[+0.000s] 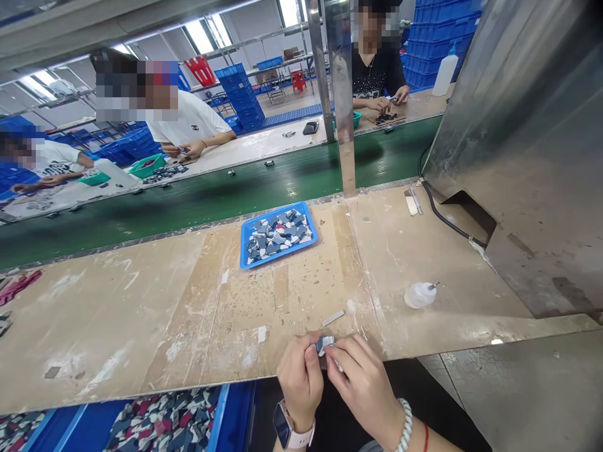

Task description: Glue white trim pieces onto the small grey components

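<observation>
My left hand [299, 376] and my right hand [362, 383] meet at the near edge of the worn wooden bench [141, 314]. Together they pinch a small grey and blue piece [325, 343] between their fingertips. A watch sits on my left wrist and a bead bracelet on my right. A thin flat strip [333, 318] lies on the bench just beyond the hands. Farther off, a blue tray [245, 245] holds several small grey, blue and white pieces.
A small white squeeze bottle [419, 295] lies on its side to the right. A big metal housing [527, 144] with a black cable fills the right. A green conveyor belt [188, 201] runs behind the bench, with three people working beyond it. Blue bins of pieces [164, 420] sit below.
</observation>
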Demonstrator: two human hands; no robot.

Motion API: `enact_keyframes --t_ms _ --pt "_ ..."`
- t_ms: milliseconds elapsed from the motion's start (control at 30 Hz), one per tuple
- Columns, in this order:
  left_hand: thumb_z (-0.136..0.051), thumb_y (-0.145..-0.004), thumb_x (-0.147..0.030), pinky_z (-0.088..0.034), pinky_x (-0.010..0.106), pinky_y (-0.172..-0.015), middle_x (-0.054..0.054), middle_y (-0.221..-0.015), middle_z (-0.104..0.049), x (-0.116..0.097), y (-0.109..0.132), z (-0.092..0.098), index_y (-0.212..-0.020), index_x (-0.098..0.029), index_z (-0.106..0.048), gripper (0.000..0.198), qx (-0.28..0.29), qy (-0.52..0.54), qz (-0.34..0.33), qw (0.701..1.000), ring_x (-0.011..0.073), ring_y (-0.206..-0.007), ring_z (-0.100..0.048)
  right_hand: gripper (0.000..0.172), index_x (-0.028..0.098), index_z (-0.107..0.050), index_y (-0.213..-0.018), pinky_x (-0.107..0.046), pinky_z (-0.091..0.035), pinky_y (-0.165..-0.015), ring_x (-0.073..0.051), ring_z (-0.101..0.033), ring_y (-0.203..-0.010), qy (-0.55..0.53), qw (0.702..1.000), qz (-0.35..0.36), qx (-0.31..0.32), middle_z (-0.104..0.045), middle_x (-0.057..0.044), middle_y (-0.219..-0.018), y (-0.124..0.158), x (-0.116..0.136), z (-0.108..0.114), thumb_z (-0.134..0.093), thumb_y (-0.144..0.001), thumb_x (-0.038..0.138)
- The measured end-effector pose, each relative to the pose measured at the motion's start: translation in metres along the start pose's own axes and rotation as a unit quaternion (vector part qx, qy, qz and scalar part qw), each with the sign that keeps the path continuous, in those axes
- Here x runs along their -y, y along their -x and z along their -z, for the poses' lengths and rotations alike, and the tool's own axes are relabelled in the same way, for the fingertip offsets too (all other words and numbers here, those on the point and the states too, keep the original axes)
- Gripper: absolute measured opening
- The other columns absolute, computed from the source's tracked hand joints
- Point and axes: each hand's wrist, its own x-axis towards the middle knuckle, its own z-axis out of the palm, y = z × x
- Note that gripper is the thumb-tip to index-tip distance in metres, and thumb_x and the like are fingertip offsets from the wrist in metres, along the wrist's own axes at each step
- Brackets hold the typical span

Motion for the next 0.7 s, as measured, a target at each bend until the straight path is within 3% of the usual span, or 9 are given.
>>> enact_keyframes --t_ms 233,400,533,633,700 --pt "-0.045 -0.107 -0.025 -0.055 0.026 -0.073 0.003 -0.091 -0.075 0.005 0.004 0.0 -0.099 -0.018 -0.07 0.026 -0.007 0.034 0.054 0.998 0.0162 -0.084 -0.072 0.017 0.015 -0.065 -0.096 -0.032 -0.05 -0.067 -0.019 -0.057 -0.074 0.005 1.0 -0.008 -0.021 -0.063 -0.005 -0.081 0.004 -0.002 0.008 -0.054 -0.096 0.002" --pt "-0.047 -0.106 -0.04 -0.058 0.025 -0.073 0.005 -0.088 -0.077 0.001 0.018 0.011 -0.095 -0.021 -0.071 0.033 -0.056 0.094 0.195 0.975 0.0184 -0.082 -0.073 0.017 0.016 -0.065 -0.103 -0.031 -0.049 -0.076 -0.018 -0.058 -0.082 0.037 0.999 0.005 -0.028 -0.066 -0.005 -0.09 -0.003 -0.007 0.022 -0.055 -0.098 0.003" --pt "-0.048 -0.101 -0.061 -0.058 0.027 -0.057 0.006 -0.084 -0.074 0.013 0.041 0.05 -0.098 -0.019 -0.064 0.045 -0.179 0.128 0.352 0.91 0.019 -0.066 -0.069 0.01 0.014 -0.066 -0.104 -0.034 -0.044 -0.087 -0.022 -0.059 -0.091 0.048 0.997 0.051 -0.04 -0.065 -0.009 -0.098 -0.011 -0.026 0.036 -0.056 -0.102 0.012" --pt "-0.055 -0.092 -0.073 -0.057 0.028 -0.055 0.004 -0.083 -0.072 0.039 0.067 0.099 -0.107 -0.017 -0.062 0.058 -0.306 0.11 0.439 0.838 0.0173 -0.063 -0.067 0.019 0.014 -0.067 -0.108 -0.035 -0.045 -0.087 -0.023 -0.063 -0.09 0.097 0.988 0.119 -0.021 -0.068 -0.012 -0.103 -0.012 -0.054 0.037 -0.052 -0.106 0.025" --pt "-0.057 -0.095 -0.068 -0.057 0.028 -0.058 0.002 -0.082 -0.068 0.061 0.09 0.134 -0.11 -0.015 -0.062 0.055 -0.376 0.09 0.488 0.783 0.0141 -0.061 -0.064 0.021 0.015 -0.069 -0.112 -0.036 -0.047 -0.084 -0.024 -0.067 -0.089 0.138 0.976 0.166 0.001 -0.07 -0.012 -0.11 -0.01 -0.077 0.031 -0.053 -0.105 0.028"
